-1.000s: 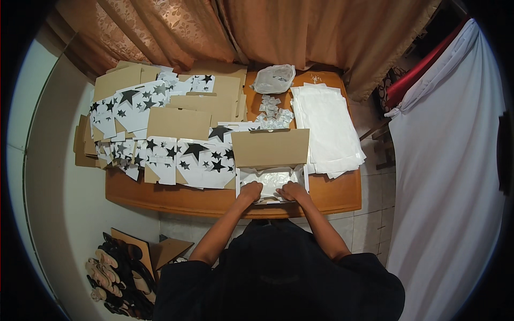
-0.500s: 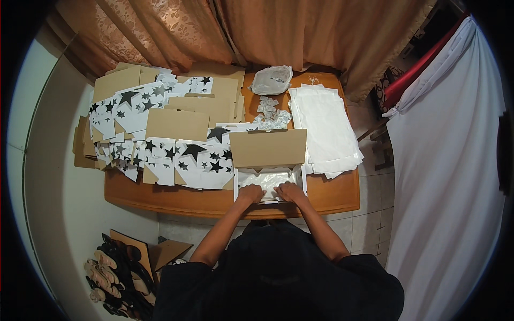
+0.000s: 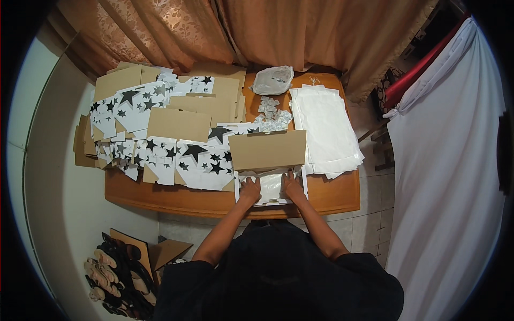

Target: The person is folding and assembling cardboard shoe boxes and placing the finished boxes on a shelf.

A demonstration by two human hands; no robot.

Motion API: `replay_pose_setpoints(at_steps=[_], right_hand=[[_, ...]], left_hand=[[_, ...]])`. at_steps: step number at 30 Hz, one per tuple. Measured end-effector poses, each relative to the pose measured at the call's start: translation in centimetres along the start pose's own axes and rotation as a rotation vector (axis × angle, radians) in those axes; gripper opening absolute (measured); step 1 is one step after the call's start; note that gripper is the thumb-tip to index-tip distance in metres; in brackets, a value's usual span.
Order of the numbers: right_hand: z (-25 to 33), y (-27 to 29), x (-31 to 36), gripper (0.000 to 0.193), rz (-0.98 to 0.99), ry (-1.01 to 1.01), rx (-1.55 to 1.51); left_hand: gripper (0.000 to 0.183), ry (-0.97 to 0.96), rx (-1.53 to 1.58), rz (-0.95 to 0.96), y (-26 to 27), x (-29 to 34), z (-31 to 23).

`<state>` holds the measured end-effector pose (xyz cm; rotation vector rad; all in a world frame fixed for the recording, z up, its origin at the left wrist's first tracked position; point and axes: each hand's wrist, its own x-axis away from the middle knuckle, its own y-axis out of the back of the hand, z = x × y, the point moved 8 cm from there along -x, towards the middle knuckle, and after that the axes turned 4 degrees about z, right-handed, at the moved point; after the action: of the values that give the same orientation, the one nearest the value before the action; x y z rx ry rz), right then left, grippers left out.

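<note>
A cardboard box (image 3: 267, 151) stands at the table's front edge, its plain brown lid raised on the far side. White tissue-like paper (image 3: 272, 183) lines the inside and looks slightly shiny. My left hand (image 3: 250, 190) rests in the left part of the box, fingers stretched forward over the paper. Toward the right inner side, my right hand (image 3: 292, 186) has its fingers spread and reaches farther toward the back wall. Neither hand grips anything that I can see. What lies beneath the paper is hidden.
Left of the box, flat cardboard pieces with black stars (image 3: 203, 165) cover the wooden table (image 3: 155, 196). A stack of white paper sheets (image 3: 324, 128) lies at right. Small clear sachets (image 3: 272, 115) and a plastic bag (image 3: 272, 80) sit behind. Shoes (image 3: 110, 270) stand low at left.
Both hands have moved apart and farther into the box, with fingers now stretched out instead of curled at its near part. More of the paper between them shows.
</note>
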<state>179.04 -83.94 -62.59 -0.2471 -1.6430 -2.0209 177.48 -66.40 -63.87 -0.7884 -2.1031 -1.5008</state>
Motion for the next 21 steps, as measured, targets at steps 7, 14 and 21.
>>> replay_pose_setpoints(at_steps=[7, 14, 21], right_hand=[[-1.0, -3.5, -2.3, 0.074, -0.087, 0.081, 0.257], [0.6, 1.0, -0.2, 0.051, 0.135, 0.125, -0.134], [2.2, 14.0, 6.4, 0.04, -0.401, -0.053, -0.301]], left_hand=[[0.081, -0.093, -0.144, -0.066, 1.2, -0.3, -0.5], [0.067, -0.053, 0.078, 0.076, 3.8, 0.6, -1.3], [0.029, -0.223, 0.359, -0.417, 13.2, 8.6, -3.0]])
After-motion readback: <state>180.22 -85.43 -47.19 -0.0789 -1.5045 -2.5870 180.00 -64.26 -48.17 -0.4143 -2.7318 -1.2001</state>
